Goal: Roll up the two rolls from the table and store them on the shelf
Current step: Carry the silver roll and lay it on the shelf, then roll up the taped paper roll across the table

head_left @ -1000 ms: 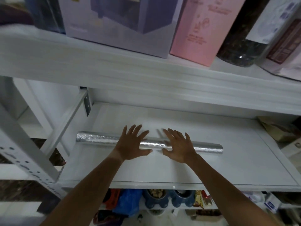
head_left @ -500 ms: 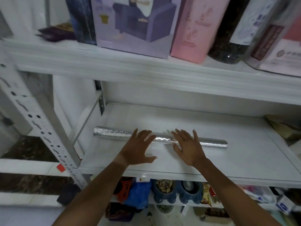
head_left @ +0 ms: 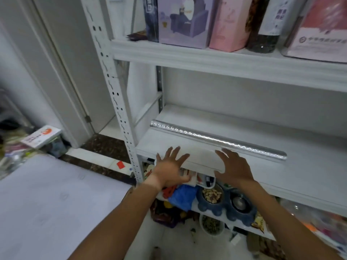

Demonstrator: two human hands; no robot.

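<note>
White metal shelf carries a silver roll lying lengthwise across its middle board, nearer the left edge. Both hands hover at the board's front edge, clear of the roll: left hand and right hand, fingers spread, holding nothing.

A home storage corner — white shelf unit holding boxes, pet bowls.
</note>
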